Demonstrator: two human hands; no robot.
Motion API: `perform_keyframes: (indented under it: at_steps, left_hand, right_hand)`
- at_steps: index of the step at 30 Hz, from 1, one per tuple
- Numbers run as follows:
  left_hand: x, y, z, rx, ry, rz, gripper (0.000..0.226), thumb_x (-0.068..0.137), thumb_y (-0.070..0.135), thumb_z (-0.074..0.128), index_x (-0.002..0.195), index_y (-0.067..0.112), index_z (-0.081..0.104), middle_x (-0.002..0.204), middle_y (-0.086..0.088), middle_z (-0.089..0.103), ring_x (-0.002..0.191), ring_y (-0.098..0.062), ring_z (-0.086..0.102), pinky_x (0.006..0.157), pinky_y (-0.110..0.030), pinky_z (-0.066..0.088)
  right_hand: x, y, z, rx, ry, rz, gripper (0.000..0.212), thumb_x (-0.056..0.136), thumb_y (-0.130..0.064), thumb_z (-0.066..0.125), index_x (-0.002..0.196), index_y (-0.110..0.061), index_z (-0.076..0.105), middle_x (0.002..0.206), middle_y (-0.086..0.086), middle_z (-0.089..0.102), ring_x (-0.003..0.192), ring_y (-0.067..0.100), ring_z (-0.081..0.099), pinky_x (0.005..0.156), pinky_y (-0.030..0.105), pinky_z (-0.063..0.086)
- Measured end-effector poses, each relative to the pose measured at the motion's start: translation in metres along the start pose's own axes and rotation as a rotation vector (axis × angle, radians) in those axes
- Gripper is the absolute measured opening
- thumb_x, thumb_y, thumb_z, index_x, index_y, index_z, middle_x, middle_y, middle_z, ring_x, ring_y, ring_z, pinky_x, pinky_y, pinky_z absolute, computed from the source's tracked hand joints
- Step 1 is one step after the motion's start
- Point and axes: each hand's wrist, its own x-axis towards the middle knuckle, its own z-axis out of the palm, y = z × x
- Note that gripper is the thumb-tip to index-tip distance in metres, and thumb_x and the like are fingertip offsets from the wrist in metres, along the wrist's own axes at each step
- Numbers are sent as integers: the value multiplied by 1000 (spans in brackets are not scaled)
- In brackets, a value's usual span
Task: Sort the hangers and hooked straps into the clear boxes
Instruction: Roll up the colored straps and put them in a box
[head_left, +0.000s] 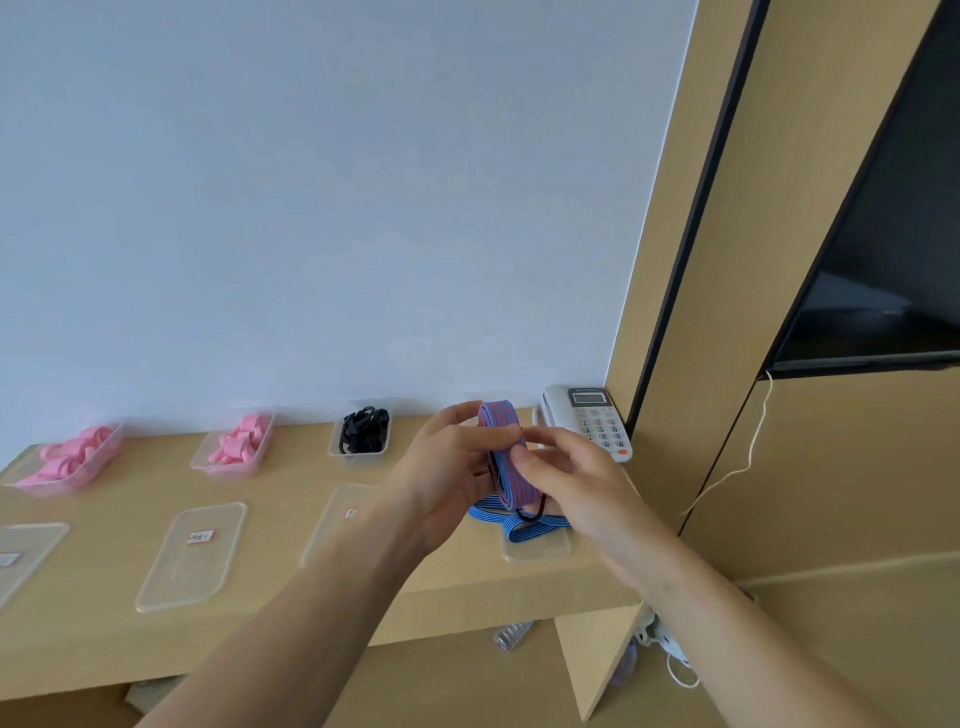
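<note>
Both hands hold a folded red-and-blue striped strap (506, 467) above the right end of the wooden desk (291, 483). My left hand (452, 462) grips its left side, and my right hand (566, 483) pinches its right edge. Under them lies a blue striped strap with a dark hook (519, 522), partly on a clear lid (537, 551). Along the wall stand three clear boxes: two with pink hangers (70, 460) (236, 441) and one with black straps (362, 431).
Three more clear lids lie flat on the desk (192, 553) (23, 551) (337, 519). A grey desk phone (592, 421) sits at the back right corner. A dark screen (883, 234) hangs on the right wall panel. Cables dangle below the desk edge.
</note>
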Motion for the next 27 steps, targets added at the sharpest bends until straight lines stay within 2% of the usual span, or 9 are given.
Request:
perform_keyframes:
  at_steps: [3,6,9,13,17,19,23,25,27]
  left_hand:
    - [31,-10,-13,-6,76,-7,54,88,-3,75,136,9,54,101,-14,76,81,-26,75,71,-41,61]
    - [72,-20,-27,32,131,-26,52,87,-2,76,132,15,57,103,-9,79,83,-22,76,74,-44,63]
    - [123,-28,-40,124,177,-63,48,87,1,76,129,18,62,107,-4,80,91,-17,75,91,-46,59]
    - [186,-38,-47,165,208,-176,46,91,3,72,133,17,59,124,-12,73,102,-23,71,103,-48,53]
    - [250,-48,-57,263,264,-191,51,97,22,71,144,21,51,137,-4,64,120,-17,64,108,-41,49]
    - [282,-53,-68,349,360,-205,56,99,30,69,150,22,47,144,0,56,127,-16,57,110,-39,43]
    - [333,-69,-95,476,535,-302,51,104,26,61,152,21,45,150,-3,51,122,-17,50,95,-34,36]
    - [352,-80,-105,517,568,-352,49,104,22,58,152,19,46,148,-4,53,119,-17,51,94,-33,37]
    - [365,-92,-112,561,585,-403,50,103,18,58,151,18,46,142,-5,57,119,-20,55,95,-38,46]
  right_hand:
    - [32,12,2,155,-39,54,24,95,-25,70,117,-16,71,99,12,76,76,21,70,71,38,58]
    - [74,32,5,199,-56,110,23,94,-15,69,117,-11,71,99,14,76,76,25,71,83,51,60]
    - [129,57,0,196,-84,186,26,94,-9,68,120,-13,69,107,14,76,100,36,73,97,57,54]
    - [193,84,-13,231,-122,329,29,91,-8,67,120,-13,69,108,20,75,100,42,72,94,55,57]
    - [258,109,-19,243,-68,452,26,90,-11,69,115,-17,70,105,16,76,92,35,74,89,51,57]
    - [296,123,-18,224,-24,511,24,90,-12,69,114,-18,70,105,14,76,88,31,73,88,52,57]
    - [361,146,-1,190,77,590,24,88,-12,68,112,-16,69,105,10,75,97,30,73,85,46,59]
    - [384,161,11,162,122,619,27,86,-14,68,113,-17,67,106,8,73,91,25,72,75,40,59]
    - [400,175,22,149,152,644,28,84,-15,66,111,-20,65,101,4,72,80,18,69,61,30,53]
